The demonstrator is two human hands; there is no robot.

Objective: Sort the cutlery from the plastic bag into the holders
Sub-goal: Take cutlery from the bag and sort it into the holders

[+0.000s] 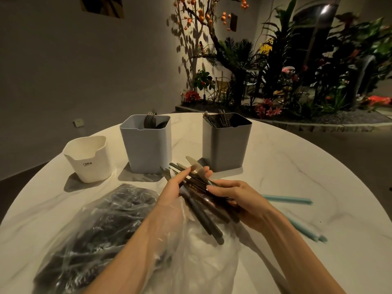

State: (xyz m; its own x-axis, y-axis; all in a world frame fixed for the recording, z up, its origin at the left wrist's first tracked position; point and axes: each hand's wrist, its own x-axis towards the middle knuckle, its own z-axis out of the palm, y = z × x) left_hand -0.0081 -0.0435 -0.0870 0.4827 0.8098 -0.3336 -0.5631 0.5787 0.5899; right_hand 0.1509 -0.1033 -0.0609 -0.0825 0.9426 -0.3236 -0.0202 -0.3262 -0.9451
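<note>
Left hand [178, 185] grips a fanned bundle of dark-handled metal knives [199, 192] palm-up above the clear plastic bag [110, 225], right hand [237, 200] pinching one handle, near the grey square holder [224, 145]

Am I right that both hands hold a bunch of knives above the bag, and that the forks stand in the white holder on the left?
Not quite: the head view shows the forks in the blue holder. The white holder shows none. Both the left hand and right hand do hold knives above the bag.
</note>
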